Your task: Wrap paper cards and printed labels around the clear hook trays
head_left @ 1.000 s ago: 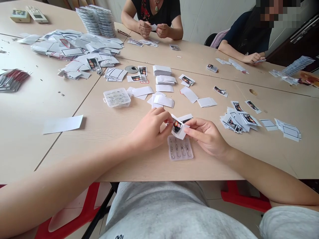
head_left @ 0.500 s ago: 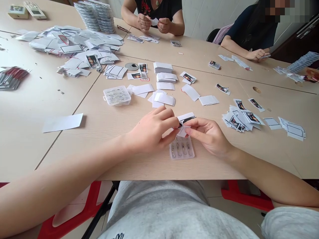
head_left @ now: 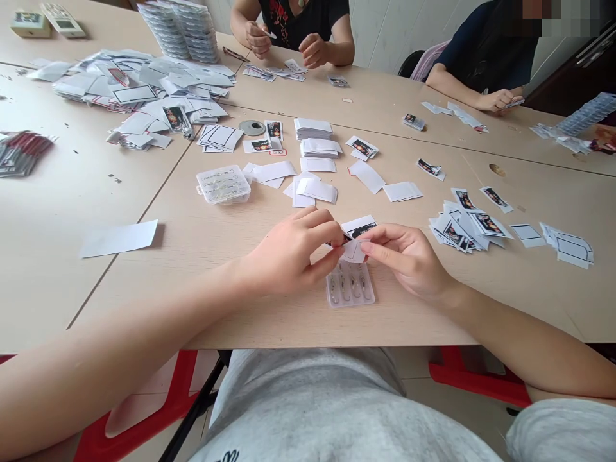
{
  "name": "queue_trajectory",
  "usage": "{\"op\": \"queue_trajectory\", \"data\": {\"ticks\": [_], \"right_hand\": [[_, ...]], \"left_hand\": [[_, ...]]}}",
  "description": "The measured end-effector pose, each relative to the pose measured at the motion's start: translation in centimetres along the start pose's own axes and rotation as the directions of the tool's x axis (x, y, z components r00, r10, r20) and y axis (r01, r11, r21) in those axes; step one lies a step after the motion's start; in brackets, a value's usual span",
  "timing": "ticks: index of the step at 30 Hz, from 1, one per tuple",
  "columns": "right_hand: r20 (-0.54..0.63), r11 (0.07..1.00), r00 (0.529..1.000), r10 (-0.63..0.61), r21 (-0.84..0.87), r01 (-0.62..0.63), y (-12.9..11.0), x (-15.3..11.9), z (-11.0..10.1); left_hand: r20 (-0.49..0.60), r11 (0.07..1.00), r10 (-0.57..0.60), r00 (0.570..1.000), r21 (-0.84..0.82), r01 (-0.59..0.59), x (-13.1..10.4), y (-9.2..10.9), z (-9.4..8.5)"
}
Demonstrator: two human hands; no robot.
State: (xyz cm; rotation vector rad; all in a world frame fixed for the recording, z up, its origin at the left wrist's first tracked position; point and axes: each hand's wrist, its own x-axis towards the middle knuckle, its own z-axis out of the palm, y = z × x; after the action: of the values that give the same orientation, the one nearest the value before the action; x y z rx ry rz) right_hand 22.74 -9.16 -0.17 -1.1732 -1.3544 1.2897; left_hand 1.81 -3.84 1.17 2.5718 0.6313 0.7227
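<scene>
Between my two hands, over the near middle of the table, is a small white paper piece [head_left: 354, 251] with a dark printed part at its left. My left hand [head_left: 298, 251] pinches its left end. The thumb and fingertips of my right hand [head_left: 407, 260] grip its right end. Just under the paper lies a clear plastic box [head_left: 350, 286] with several small metal items in its slots, its far part hidden. Another printed card [head_left: 360, 226] shows just beyond my fingertips.
A closed clear case [head_left: 224, 185], stacked white papers [head_left: 312, 129] and a tape roll [head_left: 251, 128] lie beyond my hands. A large paper heap [head_left: 139, 83] is far left, printed cards [head_left: 466, 224] right. Two people sit across the table [head_left: 269, 321], their hands holding small pieces.
The paper between my hands has opened out flatter and shows more of its white face. Across the table, one person's hands have moved apart.
</scene>
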Motion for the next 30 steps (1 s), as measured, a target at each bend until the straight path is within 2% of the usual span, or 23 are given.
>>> {"op": "queue_trajectory", "data": {"ticks": [13,17,21,25,30], "right_hand": [[-0.012,1.000,1.000,-0.021,0.022,0.022,0.0,0.2,-0.5],[-0.008,0.999,0.999,-0.039,0.036,0.039,-0.2,0.3,-0.6],[-0.011,0.997,0.998,-0.059,0.050,0.059,-0.9,1.3,-1.0],[-0.037,0.993,0.996,-0.078,0.088,0.081,-3.0,4.2,-1.5],[-0.137,0.979,0.974,-0.178,0.078,0.190,-6.9,10.3,-2.5]], "left_hand": [[-0.023,0.989,-0.014,1.000,-0.150,0.011,0.2,-0.1,-0.2],[-0.022,0.974,-0.076,0.997,-0.217,0.069,0.2,0.3,-0.4],[-0.005,0.934,-0.196,0.981,-0.307,0.185,0.6,0.3,-0.9],[-0.039,0.897,-0.249,0.968,-0.385,0.216,3.3,-0.7,-2.6],[-0.135,0.900,-0.245,0.960,-0.400,0.174,10.1,-3.0,-7.0]]}}
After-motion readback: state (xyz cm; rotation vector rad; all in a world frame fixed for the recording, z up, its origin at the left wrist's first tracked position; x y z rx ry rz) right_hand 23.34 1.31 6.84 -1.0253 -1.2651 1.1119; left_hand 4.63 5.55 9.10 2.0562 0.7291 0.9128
